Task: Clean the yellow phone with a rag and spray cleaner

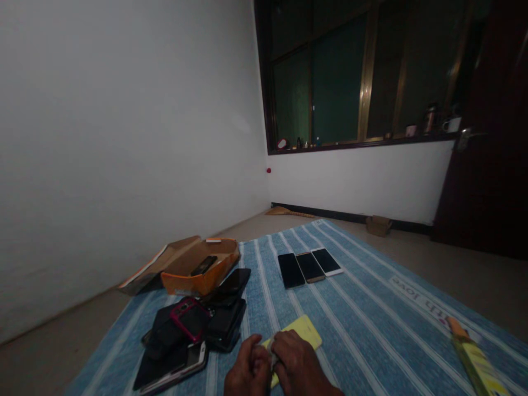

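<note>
Close together at the bottom middle, my left hand (246, 367) and my right hand (297, 360) both have their fingers curled in. Between the fingertips is a small greyish-white thing (270, 347), mostly hidden, whose kind I cannot make out. Under and behind my right hand lies a flat yellow rectangle (306, 329) with rounded corners. To the left of my hands is a heap of dark phones, with a pink-framed phone (190, 320) on top and a white-edged phone (196, 355) lower down. Ahead, a black phone (291, 270), a gold-edged phone (311, 267) and a white phone (327, 261) lie side by side.
An open orange cardboard box (185, 283) with a dark phone (204, 265) inside stands behind the heap. A yellow package (478, 363) lies at the right. Everything rests on a blue striped cloth (355, 308). Beyond are a broom (284, 210) and a small cardboard box (378, 225).
</note>
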Demonstrator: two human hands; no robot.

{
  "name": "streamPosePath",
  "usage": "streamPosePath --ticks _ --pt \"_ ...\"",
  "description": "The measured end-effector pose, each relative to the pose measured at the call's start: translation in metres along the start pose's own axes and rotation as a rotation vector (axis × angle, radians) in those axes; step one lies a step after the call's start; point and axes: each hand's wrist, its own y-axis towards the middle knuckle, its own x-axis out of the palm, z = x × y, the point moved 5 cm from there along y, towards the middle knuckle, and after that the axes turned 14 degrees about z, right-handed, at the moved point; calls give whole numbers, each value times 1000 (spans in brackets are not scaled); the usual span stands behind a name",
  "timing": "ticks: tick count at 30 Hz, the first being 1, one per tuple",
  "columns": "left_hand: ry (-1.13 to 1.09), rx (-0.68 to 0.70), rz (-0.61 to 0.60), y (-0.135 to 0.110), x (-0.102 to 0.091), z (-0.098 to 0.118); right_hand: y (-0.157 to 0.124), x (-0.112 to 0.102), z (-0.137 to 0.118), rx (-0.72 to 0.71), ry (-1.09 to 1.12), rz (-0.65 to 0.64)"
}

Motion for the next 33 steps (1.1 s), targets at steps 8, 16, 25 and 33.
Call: streamPosePath --ticks 8,16,25,33 --pt "-17 -11 -2 -1 0 0 3 -4 -5 4 21 -46" --pt "-86 -17 -88 -2 4 -9 3 -1 0 46 -9 -19" --pt "-60 115 23 1 -1 -22 -1 3 0 -34 -97 63" --pt "116 559 -94 -4 9 -38 -2 0 7 -35 -186 97"
